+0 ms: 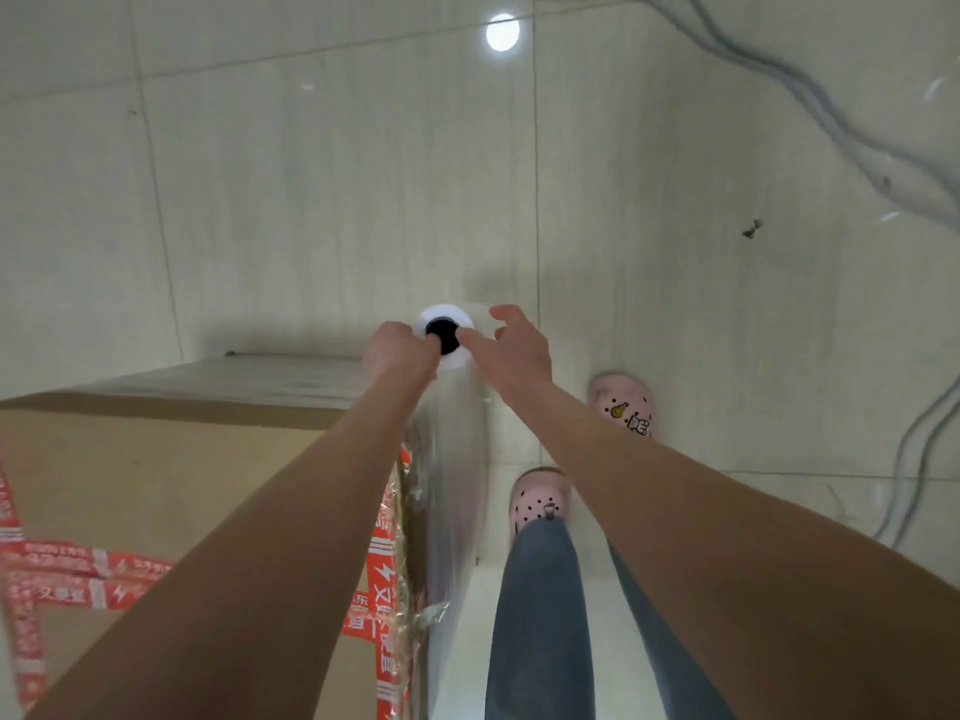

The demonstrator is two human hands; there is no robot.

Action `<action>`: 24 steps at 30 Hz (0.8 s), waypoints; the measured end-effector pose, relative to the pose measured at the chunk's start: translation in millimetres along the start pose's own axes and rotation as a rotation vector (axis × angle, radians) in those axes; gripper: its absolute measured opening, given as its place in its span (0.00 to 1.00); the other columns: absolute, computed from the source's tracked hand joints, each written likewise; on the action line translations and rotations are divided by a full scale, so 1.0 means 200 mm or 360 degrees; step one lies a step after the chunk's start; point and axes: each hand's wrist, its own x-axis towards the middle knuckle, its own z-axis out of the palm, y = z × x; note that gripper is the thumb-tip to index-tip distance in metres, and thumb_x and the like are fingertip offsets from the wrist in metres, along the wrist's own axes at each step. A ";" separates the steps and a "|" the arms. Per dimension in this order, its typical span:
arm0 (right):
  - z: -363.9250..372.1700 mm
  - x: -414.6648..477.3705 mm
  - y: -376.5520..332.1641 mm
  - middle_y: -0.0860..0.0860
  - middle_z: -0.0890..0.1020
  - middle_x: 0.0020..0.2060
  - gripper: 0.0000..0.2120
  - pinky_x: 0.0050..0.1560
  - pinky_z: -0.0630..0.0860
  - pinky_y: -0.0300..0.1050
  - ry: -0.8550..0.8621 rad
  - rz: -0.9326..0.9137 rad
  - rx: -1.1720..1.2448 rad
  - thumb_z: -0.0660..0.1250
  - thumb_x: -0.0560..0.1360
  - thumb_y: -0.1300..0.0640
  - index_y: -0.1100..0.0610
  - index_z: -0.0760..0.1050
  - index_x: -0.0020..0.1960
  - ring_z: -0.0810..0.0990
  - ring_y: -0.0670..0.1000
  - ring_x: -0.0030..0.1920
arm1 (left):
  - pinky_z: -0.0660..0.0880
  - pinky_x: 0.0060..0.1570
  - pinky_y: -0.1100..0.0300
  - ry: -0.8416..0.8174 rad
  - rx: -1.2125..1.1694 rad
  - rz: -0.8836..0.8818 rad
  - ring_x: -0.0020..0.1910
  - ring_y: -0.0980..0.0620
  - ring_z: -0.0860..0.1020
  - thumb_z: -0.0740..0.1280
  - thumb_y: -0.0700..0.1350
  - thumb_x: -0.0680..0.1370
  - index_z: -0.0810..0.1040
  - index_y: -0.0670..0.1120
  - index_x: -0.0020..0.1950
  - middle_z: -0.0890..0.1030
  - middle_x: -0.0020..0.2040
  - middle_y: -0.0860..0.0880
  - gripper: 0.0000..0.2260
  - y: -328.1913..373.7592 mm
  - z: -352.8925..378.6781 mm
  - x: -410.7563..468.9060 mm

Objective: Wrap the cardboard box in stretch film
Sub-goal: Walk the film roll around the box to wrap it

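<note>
Left hand (400,350) clamps the upright film roll (448,330) at its top, right hand (511,345) open-fingered steadying the core, beside the box (156,459) corner, apparently to keep film taut.

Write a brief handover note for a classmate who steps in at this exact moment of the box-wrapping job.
Left hand: closed at the top end of the film roll, beside its core.
Right hand: open, fingers at the same end.
The roll stands upright against the right side of the cardboard box.
Done: film already clings along that edge.
Left: the box top with its red tape looks uncovered; keep wrapping.
</note>
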 end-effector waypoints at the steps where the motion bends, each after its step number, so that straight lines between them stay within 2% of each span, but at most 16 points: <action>1: 0.02 0.01 -0.03 0.52 0.75 0.62 0.28 0.53 0.69 0.40 -0.0081 -0.0020 -0.0052 0.68 0.74 0.47 0.51 0.64 0.72 0.76 0.53 0.59 | 0.81 0.45 0.47 0.0033 -0.0073 -0.0064 0.38 0.43 0.84 0.67 0.51 0.69 0.78 0.42 0.40 0.82 0.33 0.42 0.12 -0.01 0.00 0.02; 3: 0.06 0.05 -0.08 0.52 0.73 0.66 0.28 0.55 0.67 0.39 -0.0196 -0.0086 -0.0179 0.67 0.75 0.49 0.51 0.63 0.72 0.75 0.53 0.62 | 0.81 0.46 0.45 0.0100 -0.0144 -0.0151 0.39 0.42 0.84 0.64 0.54 0.64 0.80 0.42 0.42 0.83 0.37 0.41 0.17 -0.04 -0.01 0.04; 6: 0.12 0.09 -0.15 0.52 0.76 0.62 0.19 0.51 0.68 0.39 -0.0220 -0.0118 -0.0327 0.66 0.76 0.54 0.53 0.71 0.67 0.76 0.52 0.54 | 0.81 0.46 0.46 0.0086 -0.0130 -0.0212 0.41 0.42 0.84 0.63 0.56 0.62 0.81 0.43 0.46 0.84 0.41 0.42 0.21 -0.11 -0.01 0.12; 8: 0.16 0.10 -0.17 0.52 0.77 0.60 0.17 0.50 0.70 0.41 -0.0223 -0.0063 -0.0329 0.67 0.76 0.57 0.54 0.73 0.64 0.77 0.53 0.53 | 0.81 0.47 0.45 -0.0004 -0.0105 -0.0202 0.44 0.41 0.83 0.65 0.54 0.63 0.80 0.41 0.50 0.84 0.44 0.40 0.22 -0.16 -0.02 0.18; 12: 0.22 0.07 -0.17 0.52 0.77 0.59 0.16 0.49 0.71 0.43 -0.0202 0.0007 -0.0365 0.64 0.77 0.58 0.53 0.72 0.64 0.77 0.54 0.52 | 0.78 0.52 0.48 -0.0101 0.0016 -0.0013 0.52 0.41 0.81 0.69 0.49 0.69 0.79 0.44 0.60 0.83 0.52 0.41 0.21 -0.11 -0.13 0.09; 14: 0.24 0.06 -0.18 0.52 0.77 0.62 0.18 0.51 0.71 0.44 -0.0181 0.0008 -0.0431 0.63 0.78 0.57 0.52 0.70 0.67 0.77 0.55 0.55 | 0.75 0.58 0.51 -0.0068 0.0138 0.0140 0.58 0.43 0.78 0.70 0.46 0.73 0.74 0.45 0.67 0.80 0.59 0.43 0.23 -0.09 -0.17 0.07; 17: 0.24 0.06 -0.20 0.52 0.75 0.64 0.20 0.53 0.70 0.43 -0.0186 0.0011 -0.0530 0.63 0.78 0.56 0.52 0.68 0.69 0.77 0.54 0.59 | 0.72 0.62 0.53 -0.0050 0.0376 0.0341 0.63 0.45 0.75 0.69 0.43 0.74 0.69 0.47 0.71 0.77 0.64 0.45 0.26 -0.09 -0.18 0.09; 20: 0.23 0.06 -0.21 0.51 0.75 0.64 0.20 0.53 0.71 0.43 -0.0184 0.0003 -0.0596 0.62 0.78 0.56 0.52 0.68 0.70 0.77 0.54 0.59 | 0.74 0.58 0.51 -0.0088 0.0533 0.0456 0.60 0.45 0.75 0.67 0.42 0.76 0.70 0.49 0.70 0.76 0.63 0.45 0.22 -0.06 -0.19 0.11; 22: 0.24 0.06 -0.22 0.52 0.76 0.62 0.20 0.51 0.71 0.43 -0.0170 -0.0036 -0.0666 0.62 0.78 0.56 0.53 0.68 0.69 0.77 0.54 0.58 | 0.75 0.49 0.52 -0.0059 0.0699 0.0574 0.56 0.43 0.76 0.65 0.42 0.76 0.73 0.49 0.66 0.75 0.60 0.46 0.18 -0.04 -0.21 0.11; 24: 0.24 0.08 -0.24 0.53 0.77 0.60 0.18 0.48 0.68 0.40 -0.0170 -0.0053 -0.0719 0.61 0.78 0.58 0.54 0.69 0.68 0.76 0.53 0.58 | 0.70 0.39 0.54 0.0009 0.0837 0.0695 0.52 0.43 0.77 0.64 0.42 0.77 0.74 0.46 0.62 0.75 0.57 0.46 0.13 -0.02 -0.23 0.10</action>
